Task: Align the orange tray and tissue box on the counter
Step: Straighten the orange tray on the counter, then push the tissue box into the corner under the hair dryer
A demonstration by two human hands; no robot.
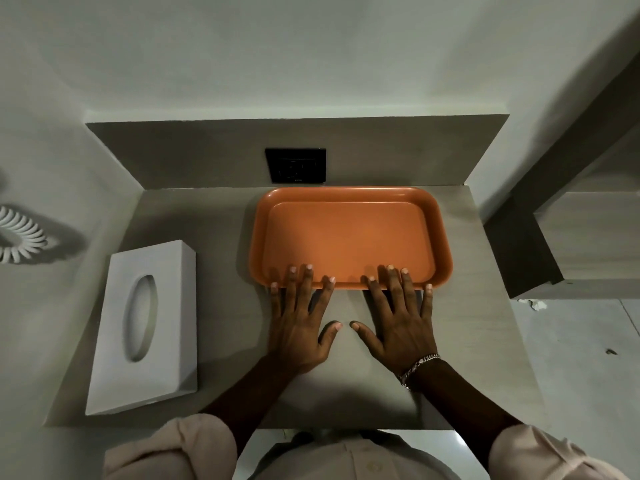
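Nearest the camera, two forearms reach out from rolled sleeves over the bench. The left hand and right hand lie flat, palms down, side by side, a bracelet on the right wrist. Their fingers are spread open and grip nothing; the tips rest on the near rim of the tray, as if pushing or steadying it.

The tray sits on the right half of the bench, empty, its far edge close to the back wall and roughly parallel to it, just below a dark socket. That part looks nearly done.

The box lies well apart at the left, untouched and slightly skewed to the tray. Squaring it up probably remains.
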